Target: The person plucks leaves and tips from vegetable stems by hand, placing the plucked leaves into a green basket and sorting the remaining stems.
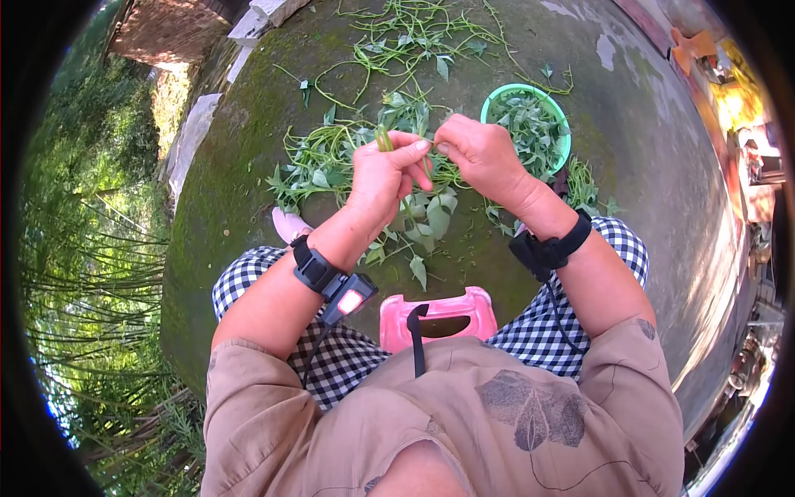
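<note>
My left hand (pixel 387 170) is closed on a green leafy vine, whose leaves (pixel 432 217) hang below the fingers. Close to its right, my right hand (pixel 480 156) pinches a thin part of the stem between thumb and forefinger. Beneath both hands, a heap of green vines and leaves (pixel 323 157) lies on the ground. A green-rimmed basket (pixel 566 142) full of picked leaves stands just beyond my right hand.
More long vine stems (pixel 406 37) lie at the top on the mossy concrete ground (pixel 224 207). A pink plastic stool (pixel 396 319) shows between my knees. White stones (pixel 195 137) and greenery are at the left; assorted items line the right edge.
</note>
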Motion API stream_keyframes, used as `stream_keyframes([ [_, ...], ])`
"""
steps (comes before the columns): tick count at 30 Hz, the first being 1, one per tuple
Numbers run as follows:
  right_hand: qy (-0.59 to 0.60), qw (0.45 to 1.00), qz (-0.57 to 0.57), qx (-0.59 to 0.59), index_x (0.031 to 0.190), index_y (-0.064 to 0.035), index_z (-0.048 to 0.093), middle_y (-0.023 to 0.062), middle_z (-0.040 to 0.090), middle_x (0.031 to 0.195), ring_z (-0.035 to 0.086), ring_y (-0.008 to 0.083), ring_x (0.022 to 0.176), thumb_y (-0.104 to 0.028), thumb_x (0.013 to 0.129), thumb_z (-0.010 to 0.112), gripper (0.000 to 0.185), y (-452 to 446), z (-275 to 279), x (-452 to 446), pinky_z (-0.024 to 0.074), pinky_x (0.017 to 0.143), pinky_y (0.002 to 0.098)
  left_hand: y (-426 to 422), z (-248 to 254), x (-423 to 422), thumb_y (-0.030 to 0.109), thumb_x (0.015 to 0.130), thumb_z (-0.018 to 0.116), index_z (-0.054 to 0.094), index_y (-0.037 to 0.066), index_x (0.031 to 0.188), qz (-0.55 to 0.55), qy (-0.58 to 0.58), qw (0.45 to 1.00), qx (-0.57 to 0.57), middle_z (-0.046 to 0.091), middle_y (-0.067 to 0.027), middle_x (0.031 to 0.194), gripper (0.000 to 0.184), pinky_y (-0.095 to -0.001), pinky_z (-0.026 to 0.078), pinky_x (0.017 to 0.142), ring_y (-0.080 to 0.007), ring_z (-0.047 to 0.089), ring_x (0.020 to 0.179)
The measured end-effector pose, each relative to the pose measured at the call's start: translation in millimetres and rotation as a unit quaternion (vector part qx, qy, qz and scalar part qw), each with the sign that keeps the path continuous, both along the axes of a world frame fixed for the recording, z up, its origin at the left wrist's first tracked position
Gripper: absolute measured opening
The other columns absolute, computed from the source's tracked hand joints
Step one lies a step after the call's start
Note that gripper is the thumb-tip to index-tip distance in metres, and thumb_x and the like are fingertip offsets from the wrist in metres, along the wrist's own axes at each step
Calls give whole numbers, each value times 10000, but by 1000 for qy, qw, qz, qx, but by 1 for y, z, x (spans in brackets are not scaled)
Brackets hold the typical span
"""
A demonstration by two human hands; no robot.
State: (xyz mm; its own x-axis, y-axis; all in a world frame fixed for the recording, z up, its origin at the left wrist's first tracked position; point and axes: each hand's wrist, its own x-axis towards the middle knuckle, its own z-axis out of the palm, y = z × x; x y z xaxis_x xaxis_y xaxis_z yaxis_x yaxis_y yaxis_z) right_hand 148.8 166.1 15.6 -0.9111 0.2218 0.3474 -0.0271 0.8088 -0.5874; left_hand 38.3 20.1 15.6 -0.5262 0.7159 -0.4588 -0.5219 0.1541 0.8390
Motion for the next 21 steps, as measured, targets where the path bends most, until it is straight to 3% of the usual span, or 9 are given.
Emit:
stream_keyframes([
  [6,3,1000,8,-8,870,-38,603,112,583,801,605,314,709,-85,831,621,64,4,-6,12,471,606,382,2,-3,-23,130,916,641,582,0,1001,83,-5,996,22,648,-105,810,166,-208,311,374,-151,647,579],
  [15,-35,998,-25,-42,818,-65,607,93,602,799,610,315,722,-95,817,628,37,16,-27,55,483,609,389,-2,-10,-71,150,920,640,590,21,1026,189,45,981,23,656,-110,777,175,-218,315,373,-144,620,521],
  [18,-88,995,-11,-40,827,-58,614,94,606,798,609,325,731,-124,811,641,73,15,-47,74,485,627,405,-2,-7,-84,156,921,642,589,31,1026,203,67,976,31,666,-114,778,172,-219,316,373,-143,616,515],
  [21,-350,934,62,-23,921,-71,674,115,664,900,645,340,830,-18,763,597,183,1,-63,89,508,702,427,0,-4,-94,152,912,655,585,43,1009,232,84,969,31,680,-125,791,161,-220,314,372,-145,612,512],
])
